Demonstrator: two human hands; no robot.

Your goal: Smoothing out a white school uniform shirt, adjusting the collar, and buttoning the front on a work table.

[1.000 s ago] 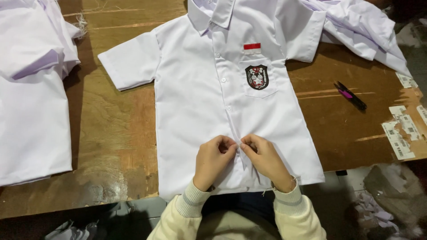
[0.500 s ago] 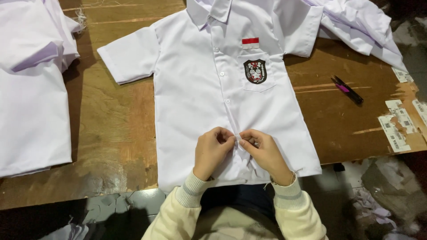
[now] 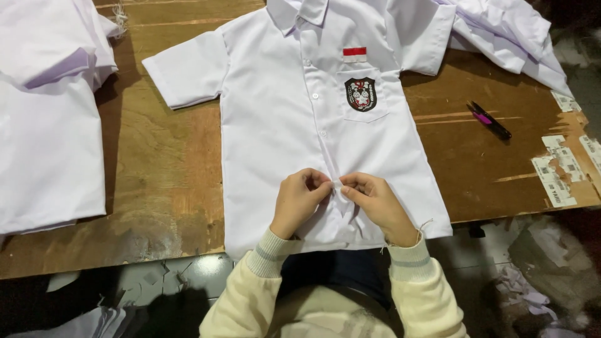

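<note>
Worn brown wood is serving as the work table (image 3: 156,188), filling most of the head view, with a dark floor littered with paper scraps showing along the bottom edge. A white short-sleeved shirt (image 3: 282,156) is lying flat and face up in the middle of the frame, collar toward the top edge, hem hanging just over the table's near edge, so the button placket is running straight down toward the person. A dark crest badge (image 3: 361,94) is sitting on its chest pocket, right of centre.

Both hands are meeting at the lower centre, on the placket. The left hand (image 3: 299,201) is pinching the fabric edge between thumb and curled fingers; the right hand (image 3: 375,203) is pinching the opposite edge, fingertips nearly touching the left's. Cream sleeves are covering both wrists.

More white garments (image 3: 44,138) are lying stacked at the left, others bunched at the upper right. A black and pink pen (image 3: 489,119) is resting at the right, well apart from the hands, above some paper labels (image 3: 563,169).
</note>
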